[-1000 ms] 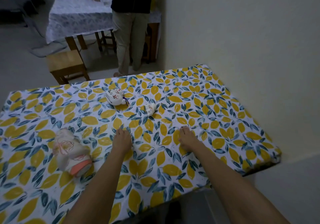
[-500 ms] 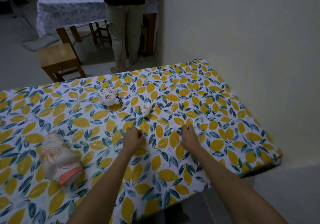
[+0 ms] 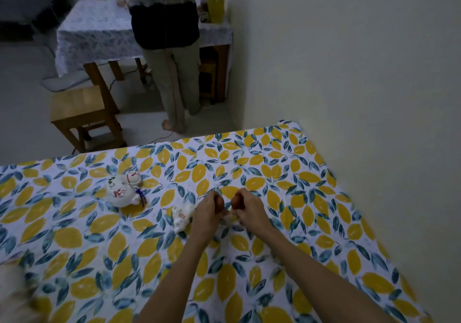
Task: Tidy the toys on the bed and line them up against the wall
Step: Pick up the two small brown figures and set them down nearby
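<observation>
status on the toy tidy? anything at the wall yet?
Done: nothing; no toy stands along the wall. In hand: both hands, left and right, are closed on the sheet, holding no toy. Left: round white toy, small white toy, blurred third toy.

Both bare forearms reach forward from the bottom edge of the view and come closer together toward the hands. The left hand (image 3: 208, 210) is curled into a loose fist, knuckles up, with the thumb pointing to the other hand. The right hand (image 3: 245, 206) is curled in the same way, just beside it, and their thumbs almost touch. Both wrists are nearly straight. Whether the fingers pinch something is not clear.
</observation>
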The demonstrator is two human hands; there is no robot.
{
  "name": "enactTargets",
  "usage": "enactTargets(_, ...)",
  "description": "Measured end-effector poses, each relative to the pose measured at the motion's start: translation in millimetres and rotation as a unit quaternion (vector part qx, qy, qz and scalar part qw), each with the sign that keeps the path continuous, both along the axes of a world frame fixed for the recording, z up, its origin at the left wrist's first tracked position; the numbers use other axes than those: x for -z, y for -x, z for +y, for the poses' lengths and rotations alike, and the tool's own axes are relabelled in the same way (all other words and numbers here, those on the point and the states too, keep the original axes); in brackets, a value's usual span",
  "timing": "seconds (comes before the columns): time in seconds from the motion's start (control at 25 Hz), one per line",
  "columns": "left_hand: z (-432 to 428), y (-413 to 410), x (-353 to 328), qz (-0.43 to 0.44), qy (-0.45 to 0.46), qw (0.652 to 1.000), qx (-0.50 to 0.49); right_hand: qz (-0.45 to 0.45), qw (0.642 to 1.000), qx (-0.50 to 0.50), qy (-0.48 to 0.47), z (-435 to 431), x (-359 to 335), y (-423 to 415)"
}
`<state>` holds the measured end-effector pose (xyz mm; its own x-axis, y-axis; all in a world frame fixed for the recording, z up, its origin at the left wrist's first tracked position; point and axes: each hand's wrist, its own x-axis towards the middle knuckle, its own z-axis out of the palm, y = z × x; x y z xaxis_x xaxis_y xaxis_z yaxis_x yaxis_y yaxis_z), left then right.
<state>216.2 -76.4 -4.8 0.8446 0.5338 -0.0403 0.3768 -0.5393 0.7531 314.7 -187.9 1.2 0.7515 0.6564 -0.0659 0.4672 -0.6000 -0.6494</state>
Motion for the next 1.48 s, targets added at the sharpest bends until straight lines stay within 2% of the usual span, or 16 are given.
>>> enactTargets(0.2,2.7,-16.8,18.4,0.021,-0.045,0.999,-0.014,-0.024,0.997,-0.074,0.013,0.5,7.3,-26.5)
enactTargets(0.48,7.5,-3.4,31.8,-0.015,0.001,1.000,-0.012,0.004,0.994,-0.102,0.045,-5.7,17.3,-32.7)
enactTargets(0.6,11.0,-5.4,38.1,-0.005,0.004,1.000,-0.023,0.014,0.991,-0.120,0.050,-0.4,16.4,-33.2)
enactTargets(0.8,12.2,-8.0,41.3,0.031,-0.001,0.999,-0.013,0.012,0.991,-0.122,0.055,3.1,13.6,-34.8)
enactTargets(1.16,5.2,-8.7,34.2,0.036,-0.005,0.999,-0.030,0.021,0.993,-0.100,0.060,2.8,17.6,-32.2)
enactTargets(1.28,5.1,-5.9,20.3,0.051,0.007,0.999,-0.016,0.054,0.991,-0.098,0.076,1.9,13.7,-30.9)
enactTargets(1.36,7.5,2.2,11.1,0.065,-0.014,0.998,0.005,0.075,0.987,-0.110,0.089,-1.7,8.2,-28.1)
enactTargets(1.48,23.2,25.8,-3.7,0.072,-0.103,0.992,0.023,0.008,0.986,-0.139,0.086,0.5,-8.2,-13.9)
